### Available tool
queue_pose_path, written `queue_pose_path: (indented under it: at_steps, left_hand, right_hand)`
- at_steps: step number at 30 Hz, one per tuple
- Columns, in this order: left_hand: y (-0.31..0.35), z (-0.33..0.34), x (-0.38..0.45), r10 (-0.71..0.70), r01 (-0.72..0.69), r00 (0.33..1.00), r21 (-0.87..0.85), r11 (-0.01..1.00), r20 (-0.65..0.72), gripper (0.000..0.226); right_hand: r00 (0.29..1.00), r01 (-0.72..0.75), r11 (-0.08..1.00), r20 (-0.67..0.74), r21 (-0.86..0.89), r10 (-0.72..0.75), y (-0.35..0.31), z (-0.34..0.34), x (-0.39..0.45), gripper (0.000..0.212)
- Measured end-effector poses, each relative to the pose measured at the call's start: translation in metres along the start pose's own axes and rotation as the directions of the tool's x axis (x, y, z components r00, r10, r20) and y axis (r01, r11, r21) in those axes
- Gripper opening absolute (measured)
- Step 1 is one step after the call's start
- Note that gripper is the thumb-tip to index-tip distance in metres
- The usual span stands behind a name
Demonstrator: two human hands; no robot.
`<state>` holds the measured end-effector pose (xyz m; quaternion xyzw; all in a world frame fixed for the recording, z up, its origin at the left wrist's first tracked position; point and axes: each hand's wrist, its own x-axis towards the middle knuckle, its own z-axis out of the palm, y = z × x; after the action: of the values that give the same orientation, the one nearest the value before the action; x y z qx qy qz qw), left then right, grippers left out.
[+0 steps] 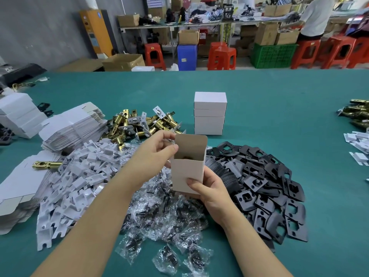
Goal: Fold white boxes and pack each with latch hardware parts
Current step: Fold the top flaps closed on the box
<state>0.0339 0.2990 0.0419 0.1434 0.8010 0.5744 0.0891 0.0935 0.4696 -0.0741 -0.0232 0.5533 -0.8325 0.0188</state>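
An upright white box (pixel 186 168) with its top flap open is held over the table's middle. My right hand (pixel 207 188) grips its lower part from the right, thumb on the front face. My left hand (pixel 159 148) is at the box's open top, its fingers pinching something small and clear at the left edge; what it holds is hard to make out. A dark part lies inside the box. Brass latches (pixel 135 124), white plastic pieces (pixel 79 176), bagged screws (pixel 159 216) and black strike plates (pixel 265 182) lie in heaps around it.
Three closed white boxes (pixel 209 113) are stacked behind the held one. Flat unfolded box blanks (pixel 69 128) pile up at the left. More latches (pixel 357 114) and white pieces (pixel 359 144) sit at the right edge. A person works at a far bench (pixel 315 17).
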Motion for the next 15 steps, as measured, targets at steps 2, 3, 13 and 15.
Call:
queue_pose_path:
  at_steps: [2,3,13,15]
  left_hand:
    - [-0.004,0.001,-0.004,0.021,-0.022,0.999,-0.033,0.999,-0.031,0.016]
    - [-0.006,0.001,-0.007,0.066,-0.065,0.991,0.008,0.998,-0.114,0.015]
    - [-0.038,0.031,-0.053,-0.121,-0.234,0.868,0.611,0.757,0.481,0.016]
    - [-0.044,0.049,-0.061,-0.122,-0.333,0.825,0.649,0.684,0.552,0.026]
  right_hand:
    - [1.000,0.003,1.000,-0.001,0.004,-0.003,0.001,-0.001,0.000,0.048]
    - [1.000,0.005,1.000,-0.006,0.007,-0.005,0.001,-0.001,0.001,0.047]
    - [0.988,0.084,0.993,-0.137,0.087,-0.072,0.004,-0.005,0.005,0.045]
    - [0.986,0.085,0.992,-0.149,0.092,-0.071,0.005,-0.005,0.006,0.047]
